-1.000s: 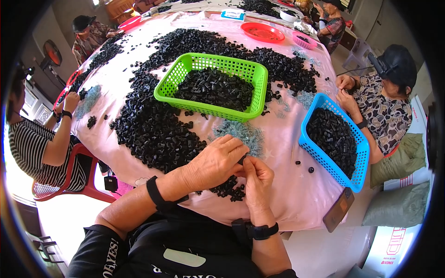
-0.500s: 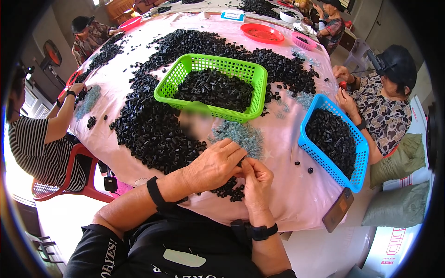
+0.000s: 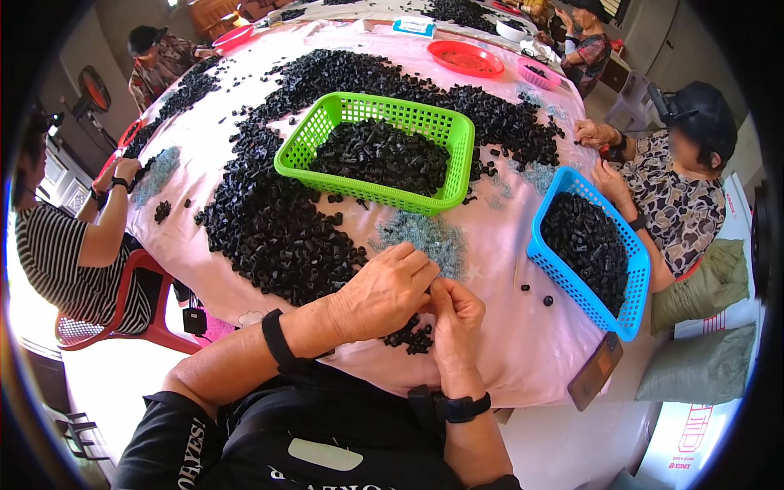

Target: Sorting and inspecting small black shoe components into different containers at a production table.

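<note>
left hand (image 3: 392, 282), right hand (image 3: 457, 317): just below centre | grip: fingertips meeting, pinched or not can't be seen | black parts (image 3: 273, 237): left of centre, on desk (image 3: 510, 347)

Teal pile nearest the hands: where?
Head view, just right of centre: the teal pile lies on the pink cloth, between green basket and left hand.
</note>
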A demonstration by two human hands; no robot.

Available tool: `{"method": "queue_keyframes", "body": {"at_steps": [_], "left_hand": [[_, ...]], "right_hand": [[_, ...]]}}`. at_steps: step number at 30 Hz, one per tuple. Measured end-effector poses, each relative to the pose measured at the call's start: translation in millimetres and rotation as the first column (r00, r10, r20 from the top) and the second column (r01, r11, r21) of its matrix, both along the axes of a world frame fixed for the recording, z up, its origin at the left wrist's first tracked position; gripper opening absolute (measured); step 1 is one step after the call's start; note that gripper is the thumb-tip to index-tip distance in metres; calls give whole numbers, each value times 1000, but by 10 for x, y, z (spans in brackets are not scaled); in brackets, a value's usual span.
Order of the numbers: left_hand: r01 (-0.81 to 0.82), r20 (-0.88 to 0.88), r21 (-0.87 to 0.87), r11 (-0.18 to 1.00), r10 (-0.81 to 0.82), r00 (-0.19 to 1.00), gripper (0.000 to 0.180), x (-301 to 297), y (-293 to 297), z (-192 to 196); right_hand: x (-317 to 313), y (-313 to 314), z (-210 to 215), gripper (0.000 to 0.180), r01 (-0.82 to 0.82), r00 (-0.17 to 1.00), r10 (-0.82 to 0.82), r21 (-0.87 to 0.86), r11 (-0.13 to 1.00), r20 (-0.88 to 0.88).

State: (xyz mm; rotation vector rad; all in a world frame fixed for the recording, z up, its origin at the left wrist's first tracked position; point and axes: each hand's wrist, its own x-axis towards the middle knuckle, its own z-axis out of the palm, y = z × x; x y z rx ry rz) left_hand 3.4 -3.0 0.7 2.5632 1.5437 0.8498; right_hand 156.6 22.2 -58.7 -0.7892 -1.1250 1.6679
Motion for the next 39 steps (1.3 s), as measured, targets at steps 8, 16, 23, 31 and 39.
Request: {"method": "queue_keyframes", "body": {"at_steps": [8, 16, 23, 31, 39], "left_hand": [[-23, 40, -13, 1000, 24, 999, 34, 12, -12, 1], [-53, 43, -12, 999, 53, 998, 40, 46, 10, 16], [33, -56, 59, 998, -29, 998, 38, 81, -20, 69], [-51, 95, -24, 998, 53, 994, 33, 50, -3, 32], [-271, 330, -257, 927, 348, 878, 36, -437, 347, 398]], "right_hand": [[-43, -3, 26, 18, 49, 998, -51, -40, 998, -38], [29, 19, 17, 22, -22, 1000, 23, -55, 998, 13], [30, -1, 87, 23, -32, 999, 31, -95, 995, -14], [14, -3, 40, 25, 4, 1000, -4, -35, 999, 22], [-19, 19, 41, 27, 61, 998, -62, -45, 997, -23]]}}
